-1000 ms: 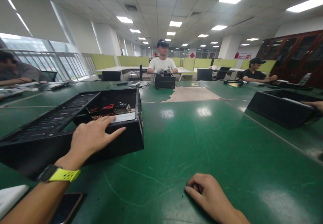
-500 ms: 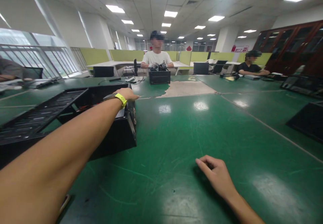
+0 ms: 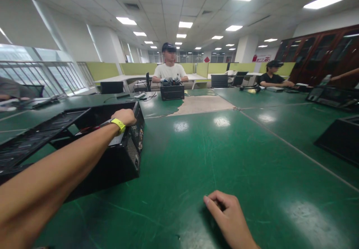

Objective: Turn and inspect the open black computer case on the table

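Note:
An open black computer case (image 3: 103,170) lies on its side on the green table at my left. My left hand (image 3: 126,117), with a yellow-green watch strap (image 3: 119,124) at its wrist, is closed on the top edge of the case near its rear panel. Its fingertips are hidden behind the hand. A few wires and a light metal part show inside beside my wrist. My right hand (image 3: 224,211) hovers low over the table in front of me, thumb and forefinger pinched together. Whatever it may hold is too small or hidden to make out.
Across the green table (image 3: 179,155), a gloved person (image 3: 169,71) works at a black box (image 3: 172,91). Another person (image 3: 273,77) sits at the right. More black cases (image 3: 340,138) stand along the right side. A bare tan patch (image 3: 204,103) marks the tabletop.
My left hand has drawn back from beyond the case's rear edge and curled closed on it. My right hand remains pinched, a little lower and further left in view. The view has tilted up slightly.

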A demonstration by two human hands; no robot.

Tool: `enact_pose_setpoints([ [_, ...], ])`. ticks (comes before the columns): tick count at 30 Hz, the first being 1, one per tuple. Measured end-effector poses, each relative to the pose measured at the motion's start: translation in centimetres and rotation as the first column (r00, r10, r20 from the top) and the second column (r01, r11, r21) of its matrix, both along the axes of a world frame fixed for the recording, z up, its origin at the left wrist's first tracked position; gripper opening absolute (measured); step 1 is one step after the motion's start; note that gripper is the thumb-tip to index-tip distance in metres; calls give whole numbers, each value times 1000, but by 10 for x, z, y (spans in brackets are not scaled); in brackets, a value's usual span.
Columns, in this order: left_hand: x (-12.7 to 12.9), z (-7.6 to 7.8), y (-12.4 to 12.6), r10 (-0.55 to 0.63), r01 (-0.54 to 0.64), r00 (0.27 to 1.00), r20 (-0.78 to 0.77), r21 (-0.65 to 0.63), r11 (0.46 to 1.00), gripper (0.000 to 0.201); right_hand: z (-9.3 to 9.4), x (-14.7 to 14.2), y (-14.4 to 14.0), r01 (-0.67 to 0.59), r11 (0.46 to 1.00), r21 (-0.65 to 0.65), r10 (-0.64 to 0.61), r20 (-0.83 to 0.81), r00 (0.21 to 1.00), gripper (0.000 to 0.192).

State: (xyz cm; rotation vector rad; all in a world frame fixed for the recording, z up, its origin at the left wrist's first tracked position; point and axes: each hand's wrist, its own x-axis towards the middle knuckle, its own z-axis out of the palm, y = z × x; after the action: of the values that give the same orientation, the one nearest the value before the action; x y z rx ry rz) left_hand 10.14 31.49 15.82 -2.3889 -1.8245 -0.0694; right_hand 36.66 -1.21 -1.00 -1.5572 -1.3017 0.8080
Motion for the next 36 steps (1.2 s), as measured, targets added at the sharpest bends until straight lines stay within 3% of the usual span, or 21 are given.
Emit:
enact_pose_setpoints([
  [2,5,2,-10,41,-40,998,-57,10,999,29,-1,2,2,10,1000,-16,-10,-17,1000,50],
  [5,24,5,-22,4,-3,994,-105,14,1000,29,-3,12,4,22,999,-31,-23,-34,999,53],
  [10,81,9,-41,-93,92,987,-132,-15,996,32,3,54,-2,89,996,18,-88,-38,995,50],
  [13,113,6,-65,-153,149,981,-119,-36,988,34,26,90,-11,168,985,50,-169,8,986,49],
  [16,128,2,-107,-273,272,959,-73,-25,962,33,67,126,-22,292,952,94,-297,41,954,50],
  [20,109,-1,-178,-461,461,887,6,11,887,37,134,161,-32,335,908,251,-367,91,926,50],
  [23,73,-8,-223,-523,525,843,125,20,851,42,166,169,-28,167,942,290,-239,234,943,46],
  [26,33,-18,-254,-509,524,818,267,17,851,40,168,152,-19,-81,970,230,-8,363,932,40],
  [29,4,-25,-270,-526,555,776,348,18,832,34,152,122,-23,-294,950,102,210,487,848,36],
  [32,-7,-29,-272,-529,563,759,380,26,826,31,141,97,-45,-342,940,8,286,531,798,32],
  [36,-7,-35,-260,-555,582,718,420,76,810,30,151,76,-78,-343,927,-151,369,526,767,32],
])
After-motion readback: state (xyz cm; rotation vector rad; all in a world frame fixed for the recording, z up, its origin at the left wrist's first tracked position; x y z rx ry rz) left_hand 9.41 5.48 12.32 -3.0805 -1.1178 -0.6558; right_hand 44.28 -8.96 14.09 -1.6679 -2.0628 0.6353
